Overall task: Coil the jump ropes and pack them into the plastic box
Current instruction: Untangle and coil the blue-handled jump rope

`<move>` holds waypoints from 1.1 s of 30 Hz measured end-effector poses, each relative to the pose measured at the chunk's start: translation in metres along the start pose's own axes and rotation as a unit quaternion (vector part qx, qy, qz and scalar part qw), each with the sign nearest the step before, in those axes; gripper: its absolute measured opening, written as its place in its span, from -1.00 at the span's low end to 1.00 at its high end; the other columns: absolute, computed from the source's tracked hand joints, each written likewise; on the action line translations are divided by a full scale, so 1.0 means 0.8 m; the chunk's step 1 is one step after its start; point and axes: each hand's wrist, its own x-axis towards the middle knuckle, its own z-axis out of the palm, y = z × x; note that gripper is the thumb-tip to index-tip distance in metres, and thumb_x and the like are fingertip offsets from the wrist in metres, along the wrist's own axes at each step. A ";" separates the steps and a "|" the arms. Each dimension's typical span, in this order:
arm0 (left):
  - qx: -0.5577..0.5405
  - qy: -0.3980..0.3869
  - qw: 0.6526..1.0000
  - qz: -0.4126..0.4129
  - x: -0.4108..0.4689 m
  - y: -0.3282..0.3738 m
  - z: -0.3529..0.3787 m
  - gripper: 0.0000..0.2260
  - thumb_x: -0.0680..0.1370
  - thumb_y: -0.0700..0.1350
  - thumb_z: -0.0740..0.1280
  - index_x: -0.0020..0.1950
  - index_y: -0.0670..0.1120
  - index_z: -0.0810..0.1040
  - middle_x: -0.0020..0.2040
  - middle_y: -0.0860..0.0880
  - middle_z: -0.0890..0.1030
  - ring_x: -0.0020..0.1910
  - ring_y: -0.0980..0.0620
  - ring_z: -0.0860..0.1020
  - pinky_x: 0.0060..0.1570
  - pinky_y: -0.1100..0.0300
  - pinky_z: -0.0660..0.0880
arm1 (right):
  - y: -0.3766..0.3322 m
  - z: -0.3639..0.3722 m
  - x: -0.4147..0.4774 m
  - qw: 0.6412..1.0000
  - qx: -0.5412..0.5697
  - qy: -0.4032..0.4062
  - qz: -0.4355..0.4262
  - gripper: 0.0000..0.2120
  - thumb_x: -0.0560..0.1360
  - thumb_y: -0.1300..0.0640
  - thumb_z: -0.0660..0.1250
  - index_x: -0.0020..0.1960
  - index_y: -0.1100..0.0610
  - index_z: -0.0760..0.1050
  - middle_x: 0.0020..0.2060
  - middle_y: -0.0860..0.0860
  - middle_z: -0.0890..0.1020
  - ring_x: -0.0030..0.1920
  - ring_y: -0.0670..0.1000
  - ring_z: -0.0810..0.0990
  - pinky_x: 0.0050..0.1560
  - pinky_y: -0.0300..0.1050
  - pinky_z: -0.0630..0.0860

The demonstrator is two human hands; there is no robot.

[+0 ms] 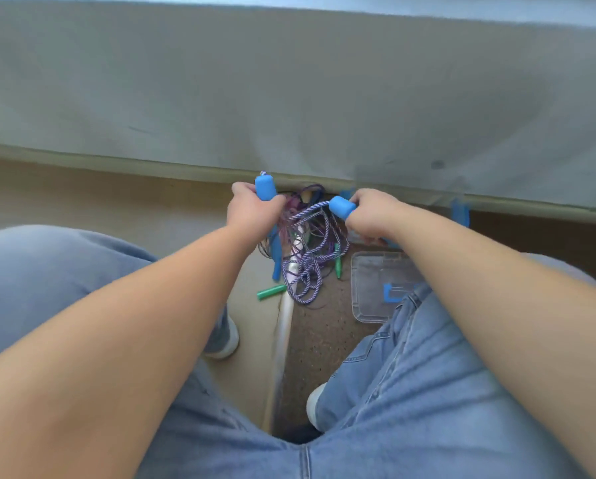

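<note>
left hand (251, 210) grips blue handle (265, 189) | right hand (372, 216) grips second blue handle (341, 206) | 1 twisted purple rope (306, 271) | 2 green handles (271, 292) | 1 clear box (365, 281)

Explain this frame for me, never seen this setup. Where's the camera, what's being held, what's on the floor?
No robot here: a person works with bare hands. The single picture comes from a wide-angle camera worn on the head, looking forward and down, so you see both forearms and the knees in jeans. The left hand grips a blue handle, and the right hand grips a second blue handle. A purple-and-white rope runs from that second handle down to the floor. Below the hands is a tangle of more ropes, with a green handle lying beside it. A clear box sits on the floor to the right, partly hidden by the right knee. Grey cloth fills the top of the view.
</note>
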 end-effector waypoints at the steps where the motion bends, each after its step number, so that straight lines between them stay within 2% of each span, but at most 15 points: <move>1: -0.035 -0.004 0.999 -0.020 0.003 0.003 -0.004 -0.53 0.37 0.08 0.41 0.15 -0.05 0.32 -0.03 -0.03 0.54 0.01 -0.11 0.61 0.06 -0.06 0.59 | 0.000 -0.002 -0.006 0.999 -0.030 -0.011 0.014 -0.76 0.51 0.23 0.21 0.15 0.18 0.52 -0.21 0.17 0.65 -0.36 0.12 0.57 -0.39 -0.17 0.42; 4: -0.100 0.001 0.994 -0.053 0.007 0.005 -0.014 -0.52 0.38 0.07 0.36 0.21 -0.09 0.33 0.06 -0.11 0.57 -0.02 -0.14 0.64 -0.02 -0.10 0.64 | 0.003 -0.005 -0.020 0.995 -0.089 -0.020 0.044 -0.79 0.58 0.21 0.19 0.10 0.26 0.55 -0.33 0.12 0.58 -0.38 0.11 0.53 -0.39 -0.17 0.38; 6: -0.103 0.027 0.993 -0.050 0.009 -0.001 -0.017 -0.56 0.45 0.08 0.32 0.24 -0.12 0.38 0.06 -0.11 0.58 -0.05 -0.16 0.61 -0.02 -0.01 0.61 | 0.010 -0.003 -0.022 0.994 -0.085 -0.016 0.069 -0.83 0.58 0.23 0.18 -0.02 0.26 0.53 -0.42 0.11 0.56 -0.48 0.06 0.49 -0.46 -0.20 0.35; 7: -0.135 0.032 0.989 -0.057 0.009 -0.005 -0.016 -0.58 0.46 0.08 0.30 0.24 -0.10 0.40 0.05 -0.11 0.59 -0.03 -0.17 0.63 -0.02 -0.04 0.62 | 0.012 -0.001 -0.023 0.993 -0.084 -0.012 0.080 -0.84 0.57 0.25 0.17 -0.10 0.26 0.50 -0.45 0.12 0.55 -0.50 0.06 0.47 -0.47 -0.20 0.34; 9: -0.267 0.023 0.958 -0.098 0.006 -0.007 -0.014 -0.65 0.50 0.03 0.27 0.24 -0.06 0.38 0.05 -0.10 0.61 0.00 -0.14 0.68 -0.09 -0.09 0.66 | 0.013 0.003 -0.025 0.992 -0.090 -0.003 0.093 -0.81 0.56 0.27 0.16 -0.20 0.26 0.44 -0.45 0.13 0.53 -0.50 0.06 0.46 -0.48 -0.18 0.34; 11: -0.343 0.007 0.931 -0.124 0.006 -0.006 -0.011 -0.70 0.58 -0.02 0.25 0.28 -0.05 0.33 -0.01 -0.09 0.63 -0.05 -0.10 0.70 -0.17 -0.04 0.66 | 0.012 0.009 -0.026 0.992 -0.084 0.008 0.095 -0.84 0.57 0.25 0.17 -0.14 0.27 0.44 -0.42 0.14 0.53 -0.48 0.07 0.47 -0.48 -0.16 0.36; 13: -0.336 -0.019 0.934 -0.116 0.001 -0.004 -0.009 -0.69 0.60 -0.05 0.25 0.31 -0.01 0.27 -0.04 -0.08 0.60 -0.14 -0.08 0.68 -0.16 -0.07 0.66 | 0.015 0.016 -0.022 0.994 -0.051 0.021 0.093 -0.86 0.58 0.22 0.18 0.02 0.27 0.46 -0.34 0.16 0.56 -0.47 0.07 0.49 -0.46 -0.17 0.40; 15: -0.323 -0.044 0.940 -0.102 -0.004 -0.006 -0.007 -0.62 0.57 -0.18 0.29 0.31 0.00 0.22 -0.01 -0.10 0.53 -0.20 -0.08 0.66 -0.11 -0.10 0.66 | 0.017 0.019 -0.018 0.996 0.010 0.030 0.078 -0.77 0.56 0.20 0.17 0.18 0.23 0.45 -0.23 0.20 0.62 -0.41 0.11 0.54 -0.40 -0.14 0.45; 18: -0.231 -0.048 0.970 -0.051 -0.005 -0.020 -0.003 -0.44 0.46 -0.32 0.36 0.34 0.03 0.20 0.01 -0.08 0.47 -0.06 -0.09 0.63 0.05 -0.13 0.62 | 0.015 0.017 -0.018 0.998 0.016 0.046 0.031 -0.70 0.53 0.18 0.21 0.26 0.15 0.45 -0.07 0.19 0.63 -0.17 0.18 0.65 -0.28 -0.06 0.49; 19: -0.210 -0.039 0.977 -0.029 -0.005 -0.023 -0.003 -0.42 0.45 -0.32 0.36 0.34 0.04 0.20 0.01 -0.07 0.48 -0.01 -0.11 0.63 0.09 -0.12 0.60 | 0.015 0.016 -0.021 0.999 -0.016 0.039 0.029 -0.70 0.54 0.18 0.22 0.25 0.16 0.46 -0.07 0.17 0.62 -0.15 0.17 0.65 -0.27 -0.07 0.49; 23: -0.217 0.000 0.976 0.006 -0.002 -0.028 -0.005 -0.52 0.52 -0.22 0.33 0.37 0.02 0.24 0.01 -0.03 0.50 0.05 -0.08 0.61 0.17 -0.13 0.56 | 0.023 0.020 -0.037 0.982 -0.158 -0.052 0.085 -0.83 0.60 0.20 0.21 0.02 0.28 0.52 -0.33 0.14 0.58 -0.46 0.06 0.50 -0.46 -0.19 0.41; 26: -0.218 0.004 0.976 -0.001 -0.003 -0.026 -0.003 -0.49 0.50 -0.14 0.34 0.39 0.07 0.24 0.01 0.02 0.49 0.08 -0.10 0.58 0.15 -0.18 0.56 | 0.036 0.022 -0.039 0.970 -0.206 -0.062 0.111 -0.77 0.59 0.21 0.19 -0.20 0.27 0.45 -0.34 0.14 0.56 -0.40 0.08 0.51 -0.32 -0.15 0.47; 28: -0.193 0.024 0.981 0.008 -0.004 -0.025 -0.002 -0.46 0.52 -0.13 0.33 0.44 0.10 0.22 -0.02 0.06 0.48 0.03 -0.08 0.57 0.15 -0.16 0.56 | 0.046 0.020 -0.038 0.968 -0.217 -0.041 0.121 -0.81 0.58 0.21 0.19 -0.18 0.26 0.45 -0.29 0.14 0.55 -0.30 0.11 0.56 -0.19 -0.08 0.53; 30: -0.166 0.048 0.985 0.014 -0.007 -0.025 -0.003 -0.46 0.54 -0.10 0.31 0.47 0.12 0.21 -0.04 0.07 0.49 0.01 -0.08 0.56 0.15 -0.12 0.56 | 0.051 0.017 -0.042 0.968 -0.211 -0.036 0.133 -0.84 0.60 0.18 0.20 -0.06 0.26 0.48 -0.26 0.14 0.56 -0.23 0.13 0.59 -0.17 -0.08 0.55; 33: -0.117 0.044 0.992 0.004 -0.013 -0.027 -0.003 -0.45 0.57 -0.05 0.29 0.52 0.12 0.19 0.05 -0.01 0.51 0.06 -0.11 0.56 0.13 -0.04 0.56 | 0.050 0.015 -0.046 0.978 -0.165 -0.041 0.122 -0.80 0.63 0.22 0.15 -0.01 0.27 0.52 -0.34 0.13 0.57 -0.40 0.07 0.52 -0.33 -0.13 0.47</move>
